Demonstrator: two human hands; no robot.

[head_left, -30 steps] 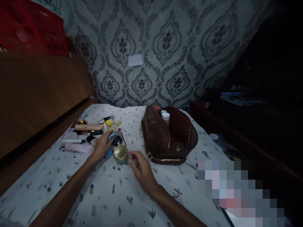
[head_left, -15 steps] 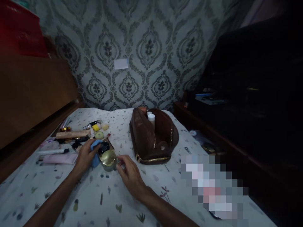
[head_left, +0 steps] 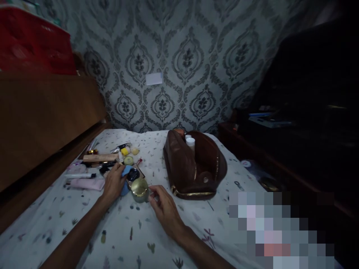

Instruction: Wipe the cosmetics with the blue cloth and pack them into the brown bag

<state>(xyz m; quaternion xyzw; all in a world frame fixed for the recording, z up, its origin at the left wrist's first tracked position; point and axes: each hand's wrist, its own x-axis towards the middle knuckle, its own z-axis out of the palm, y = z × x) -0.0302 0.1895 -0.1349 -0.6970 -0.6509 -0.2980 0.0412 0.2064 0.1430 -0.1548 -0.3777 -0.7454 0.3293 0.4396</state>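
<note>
On the patterned bedsheet, my left hand (head_left: 114, 182) is closed on a soft blue cloth (head_left: 125, 189), part of which is hidden under the fingers. Right beside it lies a round dark lid or compact (head_left: 132, 174). A jar with a shiny gold lid (head_left: 140, 188) stands upright between my hands. My right hand (head_left: 164, 207) is at the jar's right side, fingers loosely curved and apart; whether the fingertips touch the jar is hard to tell. Further right, a brown cosmetic bag (head_left: 179, 168) sits unzipped, with a white-capped bottle (head_left: 190, 144) upright inside.
Several cosmetics lie at the left, among them a pink tube (head_left: 86, 184), a long beige tube (head_left: 100, 158) and a yellow-capped item (head_left: 125, 151). A wooden cabinet (head_left: 50, 112) borders the left side. Dark furniture (head_left: 303, 82) stands at the right, near a pixelated patch.
The view has turned slightly left, so the whole scene sits further right. Both hands keep nearly the same places beside the cloth and the jar.
</note>
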